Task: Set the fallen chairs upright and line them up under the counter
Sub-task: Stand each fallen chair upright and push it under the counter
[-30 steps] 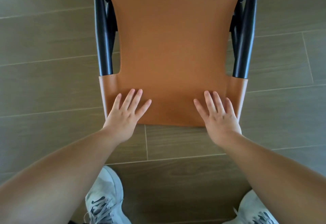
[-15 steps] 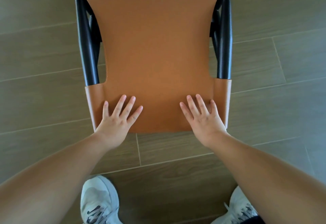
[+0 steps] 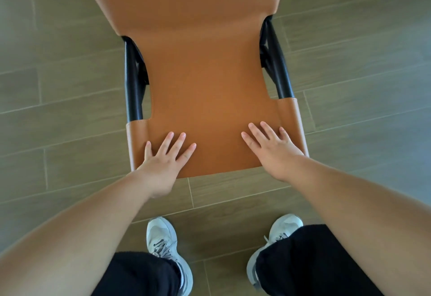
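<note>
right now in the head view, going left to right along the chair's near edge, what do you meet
left black frame tube → left hand flat on the tan leather chair back → right hand flat on it → right black frame tube

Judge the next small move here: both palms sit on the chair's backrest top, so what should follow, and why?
Probably a steady forward push. The left hand and right hand lie flat with straight fingers on the tan chair, which stands upright on the floor; no counter is in view.

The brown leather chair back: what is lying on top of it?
Both hands: the left hand and right hand rest flat on the chair back, fingers spread. The thumbs cannot be seen.
</note>
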{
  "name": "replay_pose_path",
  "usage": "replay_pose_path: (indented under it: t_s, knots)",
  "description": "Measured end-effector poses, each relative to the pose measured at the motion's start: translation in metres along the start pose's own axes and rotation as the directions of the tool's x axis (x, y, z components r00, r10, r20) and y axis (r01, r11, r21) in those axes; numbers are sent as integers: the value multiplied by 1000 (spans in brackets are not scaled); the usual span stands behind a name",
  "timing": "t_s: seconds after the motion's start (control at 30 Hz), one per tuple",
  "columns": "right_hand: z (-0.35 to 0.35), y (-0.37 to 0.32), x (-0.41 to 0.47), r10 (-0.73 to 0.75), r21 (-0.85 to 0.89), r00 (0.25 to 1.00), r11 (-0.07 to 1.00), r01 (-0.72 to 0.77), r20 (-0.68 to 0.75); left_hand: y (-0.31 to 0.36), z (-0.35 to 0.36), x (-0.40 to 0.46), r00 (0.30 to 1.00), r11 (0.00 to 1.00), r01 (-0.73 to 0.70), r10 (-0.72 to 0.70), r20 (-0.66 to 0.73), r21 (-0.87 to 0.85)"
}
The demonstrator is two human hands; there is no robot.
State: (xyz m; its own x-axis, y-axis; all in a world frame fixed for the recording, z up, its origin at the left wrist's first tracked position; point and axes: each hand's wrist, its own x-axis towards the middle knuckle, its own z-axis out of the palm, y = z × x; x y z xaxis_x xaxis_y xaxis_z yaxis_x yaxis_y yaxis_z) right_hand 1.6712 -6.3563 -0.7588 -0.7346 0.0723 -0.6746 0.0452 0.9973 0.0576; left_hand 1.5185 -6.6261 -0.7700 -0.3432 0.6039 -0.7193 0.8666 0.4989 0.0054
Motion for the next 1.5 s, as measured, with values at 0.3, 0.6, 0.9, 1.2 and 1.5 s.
replay_pose_path:
  t_s: [0.3, 0.6, 0.9, 1.2, 1.5]
  knots:
    - [-126, 78, -56, -5, 127, 998, 992, -3, 64, 15, -159, -52, 977, 991, 42, -14, 215, -128]
    - [-258, 131, -71, -56, 183, 987, 983, 28, 149, -5, -285, -87, 975, 969, 153, -115, 191, -193]
    - [-371, 171, -51, -61, 166, 998, 984, 56, 26, -81, -383, -96, 992, 962, 124, -124, 14, -243]
    - [-457, 215, -2, 88, 132, 976, 989, -62, -201, -170, -462, -74, 921, 984, 158, -175, -347, -77]
    - [-535, 247, 39, 98, 120, 954, 991, -66, -284, -224, -539, -48, 878, 979, 187, -203, -434, -79]
